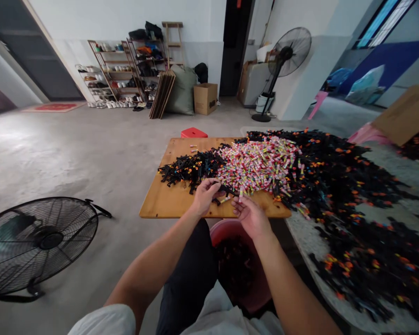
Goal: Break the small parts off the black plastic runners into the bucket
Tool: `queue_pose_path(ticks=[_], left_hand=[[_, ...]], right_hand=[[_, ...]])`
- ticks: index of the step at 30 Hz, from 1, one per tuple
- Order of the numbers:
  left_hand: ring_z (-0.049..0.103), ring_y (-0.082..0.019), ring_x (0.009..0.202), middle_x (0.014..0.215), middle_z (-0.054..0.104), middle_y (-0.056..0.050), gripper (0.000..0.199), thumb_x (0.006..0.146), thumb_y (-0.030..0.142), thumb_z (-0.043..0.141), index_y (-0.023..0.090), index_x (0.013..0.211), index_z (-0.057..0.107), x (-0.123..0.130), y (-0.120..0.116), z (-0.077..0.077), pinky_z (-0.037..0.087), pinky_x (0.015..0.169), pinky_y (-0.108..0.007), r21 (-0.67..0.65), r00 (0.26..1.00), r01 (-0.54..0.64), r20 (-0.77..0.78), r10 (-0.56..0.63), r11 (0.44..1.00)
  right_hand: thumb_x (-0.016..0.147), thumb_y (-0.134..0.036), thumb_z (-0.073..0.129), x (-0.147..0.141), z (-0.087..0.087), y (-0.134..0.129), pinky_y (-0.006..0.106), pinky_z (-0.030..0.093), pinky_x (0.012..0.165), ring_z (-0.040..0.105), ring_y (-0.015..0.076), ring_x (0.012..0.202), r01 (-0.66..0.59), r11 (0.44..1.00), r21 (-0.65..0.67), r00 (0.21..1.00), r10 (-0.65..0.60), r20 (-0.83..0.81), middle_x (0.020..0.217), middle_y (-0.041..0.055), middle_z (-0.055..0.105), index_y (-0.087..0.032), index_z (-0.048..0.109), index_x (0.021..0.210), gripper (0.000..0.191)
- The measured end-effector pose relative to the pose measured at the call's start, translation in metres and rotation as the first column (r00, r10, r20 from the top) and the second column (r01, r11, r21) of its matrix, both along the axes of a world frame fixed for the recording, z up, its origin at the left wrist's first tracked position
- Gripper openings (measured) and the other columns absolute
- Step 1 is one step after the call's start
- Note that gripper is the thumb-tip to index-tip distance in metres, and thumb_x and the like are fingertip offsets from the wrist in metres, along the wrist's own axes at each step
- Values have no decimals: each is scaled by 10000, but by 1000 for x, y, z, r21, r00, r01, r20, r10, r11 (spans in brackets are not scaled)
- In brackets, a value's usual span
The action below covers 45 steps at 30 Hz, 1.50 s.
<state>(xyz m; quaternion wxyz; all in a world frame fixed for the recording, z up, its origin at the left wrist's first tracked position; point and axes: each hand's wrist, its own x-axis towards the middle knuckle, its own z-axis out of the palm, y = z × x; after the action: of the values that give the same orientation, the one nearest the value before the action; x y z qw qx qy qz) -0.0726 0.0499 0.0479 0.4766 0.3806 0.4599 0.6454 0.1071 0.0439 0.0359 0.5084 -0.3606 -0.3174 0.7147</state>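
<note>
My left hand (206,194) is closed around one end of a small black toy gun (226,189), just above the front part of the wooden table (157,207). My right hand (250,214) is at the toy's other end, its thumb and fingertips pinching a small pink-and-white tube (241,191). Whether those fingertips also touch the toy I cannot tell. Right behind my hands lies a heap of similar small tubes (260,163) in pink, white and yellow. A pile of black toy guns (192,167) with orange and yellow bits lies to its left.
More black toy guns (352,177) cover the grey table on the right. A red tub (261,284) with dark pieces inside stands below the table edge by my legs. A floor fan (50,239) is at left, a red stool (193,133) behind the table.
</note>
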Motion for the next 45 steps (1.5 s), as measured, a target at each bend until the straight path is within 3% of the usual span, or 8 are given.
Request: queue_pose_path(ticks=[3,7,14,17,20,27,38,45], left_hand=[[682,-156,845,932,697,-25,401,736,457,845,162,946,673,2,-9,4,605,802,-322,18,978,61,201,-64,998],[707,-193,1010,1137,737,-81,340,798,433,823,173,948,664,5,-19,13,595,836,-304,58,924,183,332,-192,981],[669,-133,716,922,727,-30,367,801,467,828,199,994,669,14,-33,15,596,734,-298,-70,905,276,356,-234,959],[681,-149,740,896,728,-40,473,763,487,860,177,1088,712,14,-40,14,587,748,-301,-106,912,362,244,-329,926],[663,-141,693,799,714,-27,501,787,499,838,150,1135,747,14,-48,18,543,706,-265,-121,894,440,-28,-447,890],[647,-159,708,856,749,-35,383,886,517,739,179,1050,811,16,-53,37,500,666,-251,-110,690,533,-517,-506,839],[609,-134,730,816,706,-18,365,892,496,722,148,974,792,13,-51,47,472,652,-208,-192,530,619,-613,-586,761],[567,-118,671,802,682,-1,417,869,529,732,162,1061,781,9,-50,47,474,627,-223,-269,516,620,-568,-641,737]], right_hand=[[720,-323,844,18,11,-9,294,575,611,754,214,819,-58,998,-26,998,58,14,923,29,789,-241,682,919,270],[796,-348,754,31,18,-18,310,575,630,725,208,823,-39,993,113,992,25,121,917,21,746,-247,607,842,184],[757,-319,803,24,33,-36,215,430,453,444,99,502,36,985,166,990,-58,130,621,-89,488,-261,575,890,270],[776,-346,781,25,32,-33,214,426,440,414,90,469,85,978,192,982,-115,152,606,-97,492,-257,534,837,269],[802,-393,776,29,30,-28,230,455,474,492,109,499,54,972,227,970,-105,219,641,-77,583,-258,555,882,271],[824,-422,803,34,30,-29,230,456,552,569,121,568,-107,956,271,947,15,320,683,-35,666,-226,659,982,290],[856,-442,799,41,32,-35,246,499,607,624,127,610,-171,944,281,919,51,390,741,-6,718,-216,722,1021,290],[879,-472,772,46,33,-35,288,556,700,698,170,736,-224,894,388,843,-23,537,874,38,770,-212,743,1059,317]])
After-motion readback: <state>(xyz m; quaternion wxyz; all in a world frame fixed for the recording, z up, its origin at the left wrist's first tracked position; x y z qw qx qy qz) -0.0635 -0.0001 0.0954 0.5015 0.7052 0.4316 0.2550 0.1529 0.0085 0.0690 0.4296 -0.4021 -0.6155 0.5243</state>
